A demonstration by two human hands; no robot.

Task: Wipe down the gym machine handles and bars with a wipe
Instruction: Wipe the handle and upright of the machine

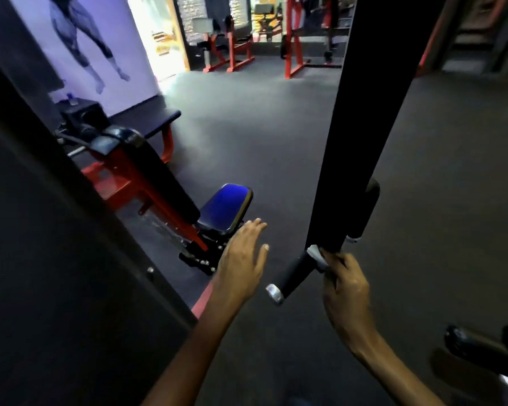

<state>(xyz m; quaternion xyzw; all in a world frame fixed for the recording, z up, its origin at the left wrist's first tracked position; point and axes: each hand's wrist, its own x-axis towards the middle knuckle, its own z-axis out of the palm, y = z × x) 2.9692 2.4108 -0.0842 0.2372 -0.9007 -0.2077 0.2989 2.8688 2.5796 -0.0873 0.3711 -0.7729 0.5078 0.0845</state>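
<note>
Open dark rubber floor (276, 127) stretches ahead between a black upright bar (364, 127) on the right and a dark frame post (56, 215) on the left. The right hand (345, 284) presses a pale wipe (318, 256) against the black handle (295, 272) at the bar's foot; the left hand (242, 256) hovers with fingers spread, holding nothing. A red-framed bench with a blue seat (228, 206) stands left, and red racks (291, 48) line the far wall
</note>
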